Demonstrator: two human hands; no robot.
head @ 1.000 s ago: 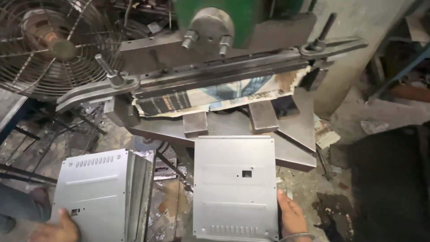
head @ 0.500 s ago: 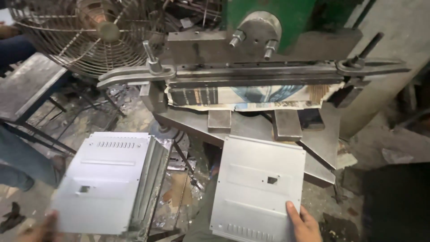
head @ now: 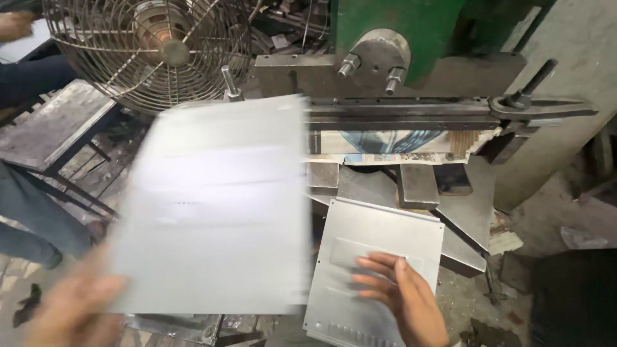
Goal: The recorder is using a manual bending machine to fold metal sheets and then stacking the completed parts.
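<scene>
Resting flat with fingers spread, the right hand (head: 395, 292) lay on a grey sheet-metal panel (head: 376, 270) with a row of slots along its near edge, at about five o'clock in the view. That panel sat on the lower bed of a press machine (head: 398, 77), whose green body and bolted round hub rose at twelve o'clock, with a long dark blade bar (head: 411, 112) running out to three o'clock. At seven o'clock the left hand (head: 74, 308), heavily blurred, gripped the lower left corner of a second sheet-metal panel (head: 212, 205), which was lifted off the surface and smeared by motion so that its details could not be read. How the fingers closed on it could not be told. A wire-caged fan (head: 151, 51) stood at eleven o'clock, just behind the raised panel. At nine o'clock a metal stool (head: 48, 125) stood beside another person's trouser leg (head: 29, 212).
</scene>
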